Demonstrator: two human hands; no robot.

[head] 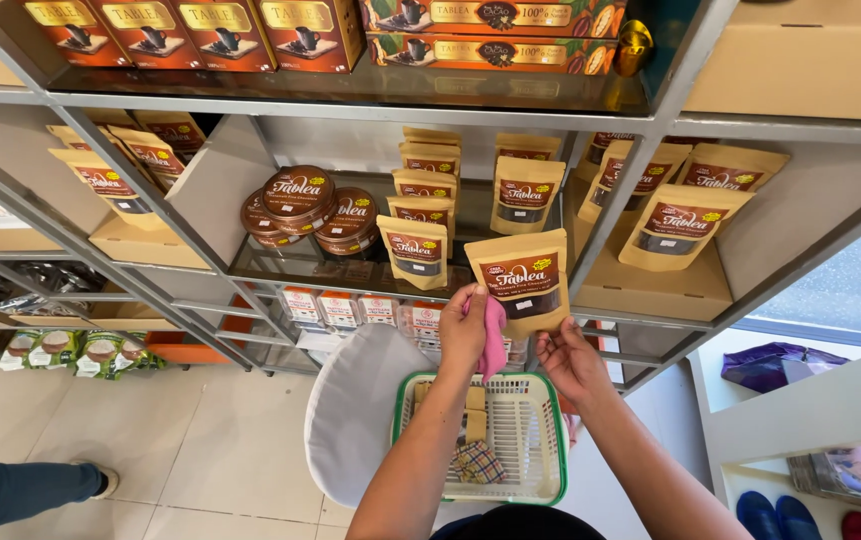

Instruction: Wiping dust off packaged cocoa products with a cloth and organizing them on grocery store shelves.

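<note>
1. While the head view looks down at a glass shelf [350,268], the left hand [462,330] is raised before its front edge, fingers closed on a pink cloth [493,340].
2. Pressed by that cloth, a tan pouch [520,280] stands at the shelf's front edge; the right hand [570,362] is just below the pouch, fingers half curled, and whether they touch it I cannot tell.
3. Below the shelf, under both hands, a green-rimmed basket [550,440] rests on a white chair [350,410].
4. On the shelf behind the pouch stand more pouches [415,250] and round brown tins [298,192].
</note>
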